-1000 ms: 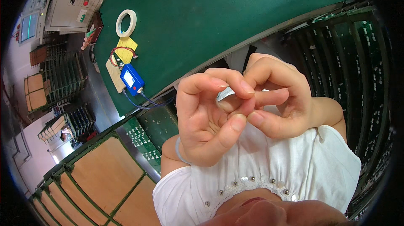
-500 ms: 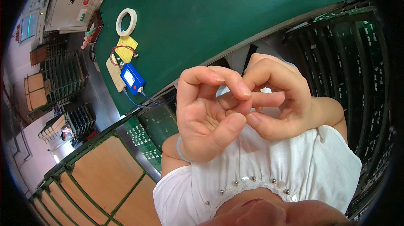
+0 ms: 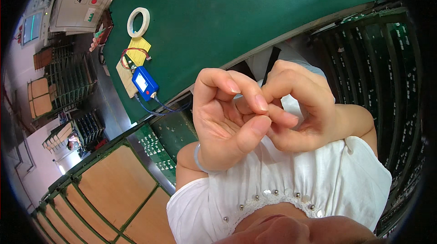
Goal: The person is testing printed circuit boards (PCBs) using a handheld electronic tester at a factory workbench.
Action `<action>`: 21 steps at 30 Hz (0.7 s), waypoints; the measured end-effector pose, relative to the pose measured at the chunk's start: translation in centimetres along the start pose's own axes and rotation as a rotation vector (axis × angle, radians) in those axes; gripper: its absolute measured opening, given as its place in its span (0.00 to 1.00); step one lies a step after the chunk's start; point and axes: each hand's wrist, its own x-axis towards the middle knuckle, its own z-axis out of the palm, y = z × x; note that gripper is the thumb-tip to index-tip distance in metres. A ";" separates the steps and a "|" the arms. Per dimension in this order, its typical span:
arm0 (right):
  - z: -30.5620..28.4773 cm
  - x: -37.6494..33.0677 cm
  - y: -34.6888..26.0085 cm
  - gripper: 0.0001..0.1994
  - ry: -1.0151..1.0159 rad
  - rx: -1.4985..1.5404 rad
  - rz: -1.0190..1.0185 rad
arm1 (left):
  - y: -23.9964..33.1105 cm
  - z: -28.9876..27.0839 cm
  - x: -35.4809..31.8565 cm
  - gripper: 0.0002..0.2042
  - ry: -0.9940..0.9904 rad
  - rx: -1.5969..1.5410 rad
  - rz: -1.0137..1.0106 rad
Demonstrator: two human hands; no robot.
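Observation:
My two hands meet in front of my chest with their fingertips touching. My left hand point(image 3: 223, 123), with a pale bracelet point(image 3: 198, 158) round the wrist, turns its palm partly up. Its thumb and fingers curl in to meet the tips of my right hand point(image 3: 302, 107). The right fingers are bent and closed against the left fingertips. Anything pinched between them is too small or too hidden to make out. Nearest on the bench, to the left, lies a blue handheld device point(image 3: 144, 83) with a lit screen and blue cables.
The green bench top point(image 3: 218, 16) stretches ahead, bearing a roll of pale tape point(image 3: 146, 22), a yellow paper point(image 3: 138, 54) and a red wire lead point(image 3: 129, 49). A control panel point(image 3: 86, 7) with knobs stands far left. Dark green racks point(image 3: 364, 75) rise at right; a rack with tan boards point(image 3: 114, 176) fills the lower left.
The right thumb and fingers have drawn in closer against the left fingertips, and the left thumb has moved up slightly. Both hands stay in the same place; the bench things have not moved.

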 end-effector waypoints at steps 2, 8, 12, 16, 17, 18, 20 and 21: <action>0.0 0.0 0.1 0.15 0.003 -0.008 -0.005 | 0.0 0.0 0.0 0.22 0.004 0.014 0.017; -0.1 0.0 0.0 0.14 -0.001 -0.006 -0.001 | -0.1 -0.6 0.1 0.23 -0.094 -0.137 0.019; -0.2 0.0 0.1 0.14 -0.002 -0.002 -0.010 | -0.2 -0.5 0.1 0.24 -0.096 -0.141 0.016; -0.2 0.0 0.1 0.14 -0.002 0.012 -0.001 | 0.0 -0.5 0.1 0.25 -0.117 -0.142 0.014; -0.2 0.0 0.1 0.14 0.002 0.007 -0.003 | 0.0 -0.5 0.1 0.25 -0.127 -0.136 0.014; -0.2 -0.1 0.1 0.14 0.007 0.001 -0.005 | 0.0 -0.6 0.1 0.25 -0.127 -0.136 0.014; -0.2 0.0 0.1 0.14 0.011 -0.005 -0.015 | -0.1 -0.7 0.1 0.25 -0.154 -0.099 0.025; -0.2 0.0 0.1 0.14 0.015 -0.012 -0.025 | 0.0 -0.8 0.1 0.25 -0.154 -0.098 0.025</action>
